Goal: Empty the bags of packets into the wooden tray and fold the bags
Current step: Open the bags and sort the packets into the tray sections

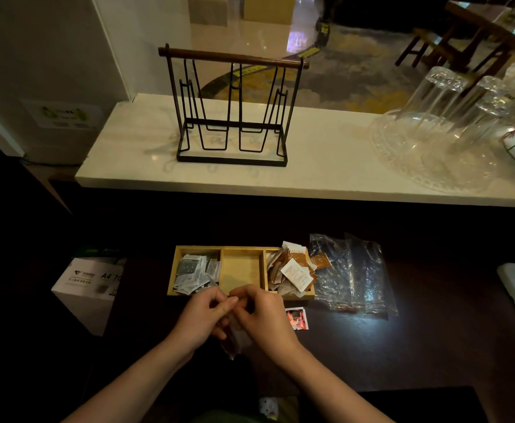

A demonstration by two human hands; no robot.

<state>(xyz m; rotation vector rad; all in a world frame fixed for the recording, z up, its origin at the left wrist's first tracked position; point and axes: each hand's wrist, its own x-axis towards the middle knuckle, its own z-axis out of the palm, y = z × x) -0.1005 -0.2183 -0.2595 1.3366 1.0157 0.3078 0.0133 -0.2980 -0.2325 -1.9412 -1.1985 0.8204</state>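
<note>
With both end compartments of the wooden tray (197, 294) filled and the middle bare, my left hand (203, 315) and right hand (261, 315) fingers are pinching a clear bag (237, 338) at the counter's near edge, folding it.

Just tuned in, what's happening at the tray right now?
A person's left hand and right hand together hold a small clear bag just in front of the wooden tray. The tray's left compartment holds grey packets, the right one brown and white packets, and the middle one is empty. Two emptied plastic bags lie flat right of the tray, and one red packet sits loose on the dark table.
</note>
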